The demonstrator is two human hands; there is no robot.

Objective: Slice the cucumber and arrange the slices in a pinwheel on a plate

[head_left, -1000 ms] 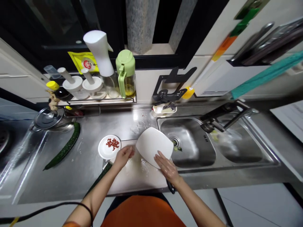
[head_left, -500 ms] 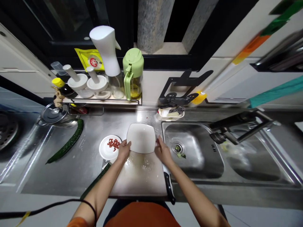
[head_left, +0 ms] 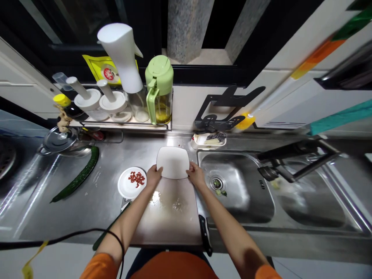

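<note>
A white, rounded-square plate (head_left: 173,162) with a thin dark rim is between my hands, over the far end of the wet cutting board (head_left: 168,217). My left hand (head_left: 154,174) grips its left edge, thumb on top. At the right edge, my right hand (head_left: 195,173) holds it the same way. Just left of my left hand sits a round white plate (head_left: 124,185) with chopped red pieces (head_left: 136,178). A knife with a black handle (head_left: 205,234) lies along the board's right side. Under my left forearm, a second cucumber (head_left: 107,228) is partly hidden.
A long cucumber (head_left: 78,180) lies on the steel counter at left. The sink (head_left: 238,186) has green scraps by its drain, with a faucet (head_left: 290,159) over it. Behind stand a green-lidded oil jug (head_left: 159,89) and seasoning jars (head_left: 114,104) on a rack. A black cable crosses at lower left.
My right hand has closed on the plate's right edge; before, its fingers were extended beside it. The plate has shifted slightly away from me on the board.
</note>
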